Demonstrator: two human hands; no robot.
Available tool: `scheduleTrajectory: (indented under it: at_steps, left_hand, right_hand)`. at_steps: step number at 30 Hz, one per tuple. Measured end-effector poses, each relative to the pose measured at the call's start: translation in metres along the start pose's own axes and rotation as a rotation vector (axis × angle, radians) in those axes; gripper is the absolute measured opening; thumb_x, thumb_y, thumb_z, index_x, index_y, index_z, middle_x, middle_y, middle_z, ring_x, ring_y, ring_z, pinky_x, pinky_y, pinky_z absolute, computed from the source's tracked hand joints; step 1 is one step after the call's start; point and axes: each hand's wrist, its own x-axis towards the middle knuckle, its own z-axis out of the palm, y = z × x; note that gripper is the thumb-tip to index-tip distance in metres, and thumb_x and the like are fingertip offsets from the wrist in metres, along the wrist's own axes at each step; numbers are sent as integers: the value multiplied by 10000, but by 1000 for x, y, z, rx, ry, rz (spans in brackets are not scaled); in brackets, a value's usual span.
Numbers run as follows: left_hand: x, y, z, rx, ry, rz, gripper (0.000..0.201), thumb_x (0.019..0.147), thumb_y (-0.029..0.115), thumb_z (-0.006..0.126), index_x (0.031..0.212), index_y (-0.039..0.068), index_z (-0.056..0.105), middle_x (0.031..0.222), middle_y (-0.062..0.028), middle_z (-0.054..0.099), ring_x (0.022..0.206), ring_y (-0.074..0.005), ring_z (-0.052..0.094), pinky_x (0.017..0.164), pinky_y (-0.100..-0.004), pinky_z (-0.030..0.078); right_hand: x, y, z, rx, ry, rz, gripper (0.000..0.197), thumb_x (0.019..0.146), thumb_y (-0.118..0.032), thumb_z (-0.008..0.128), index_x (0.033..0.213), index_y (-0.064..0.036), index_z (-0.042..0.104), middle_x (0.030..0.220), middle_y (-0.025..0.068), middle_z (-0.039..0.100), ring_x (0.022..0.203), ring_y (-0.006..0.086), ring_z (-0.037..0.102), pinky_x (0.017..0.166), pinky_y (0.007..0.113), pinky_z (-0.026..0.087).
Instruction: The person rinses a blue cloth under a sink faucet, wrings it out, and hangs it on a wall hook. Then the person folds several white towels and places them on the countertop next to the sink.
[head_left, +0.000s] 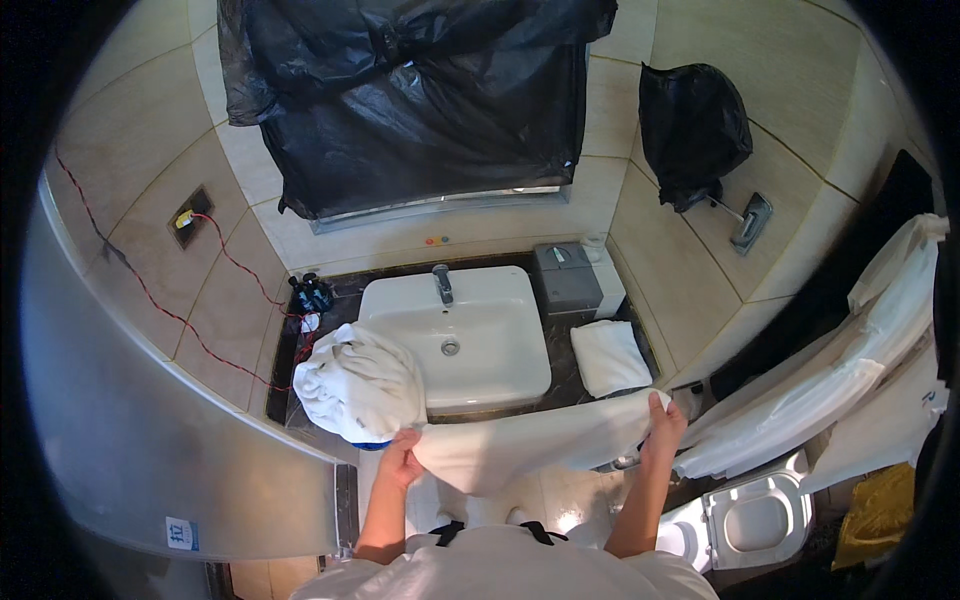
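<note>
A white towel (535,437) hangs stretched between my two hands, in front of the sink and along the counter's near edge. My left hand (402,459) is closed on its left corner, beside a bunched pile of white towels (360,385). At the opposite corner my right hand (664,424) pinches the cloth between thumb and fingers. A folded white towel (609,357) lies on the counter beyond my right hand. Something blue shows under the bunched pile, mostly hidden.
The white sink (490,345) with its faucet (443,285) fills the counter's middle. A grey box (568,279) stands right of it. Red cord (180,318) runs along the left wall. A toilet (757,520) and hanging plastic sheets (800,390) are at right; a frosted panel (150,400) is at left.
</note>
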Motion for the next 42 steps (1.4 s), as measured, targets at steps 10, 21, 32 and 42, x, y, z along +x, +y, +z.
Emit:
scheduleTrajectory:
  at_steps: [10, 21, 32, 42]
  left_hand:
    - [0, 33, 16, 1595, 152, 446, 170, 739, 25, 681, 900, -10, 638, 668, 13, 569, 589, -96, 486, 546, -248, 412]
    - [-25, 63, 15, 1269, -38, 336, 424, 577, -92, 760, 976, -9, 642, 924, -54, 631, 812, -135, 576, 761, -258, 484]
    - [-27, 68, 1, 1411, 505, 908, 212, 588, -32, 750, 773, -13, 649, 775, -92, 594, 672, -175, 559, 607, -290, 451]
    - [-22, 66, 23, 926, 435, 1209, 157, 821, 73, 604, 950, 18, 533, 939, -81, 549, 871, -166, 514, 814, -278, 401]
  right_hand:
    - [20, 47, -40, -181, 129, 32, 134, 801, -89, 686, 817, 30, 628, 752, 51, 638, 625, 114, 540, 601, 261, 433]
    - [22, 100, -55, -106, 58, 167, 143, 812, -155, 687, 798, -19, 644, 710, 16, 629, 585, 88, 530, 561, 225, 398]
    - [31, 134, -49, -383, -94, -33, 201, 810, -182, 695, 828, 9, 633, 739, 21, 629, 624, 79, 529, 598, 236, 423]
    - [14, 82, -3, -153, -25, -79, 230, 909, -248, 559, 798, -50, 524, 692, -15, 492, 635, 83, 450, 616, 244, 404]
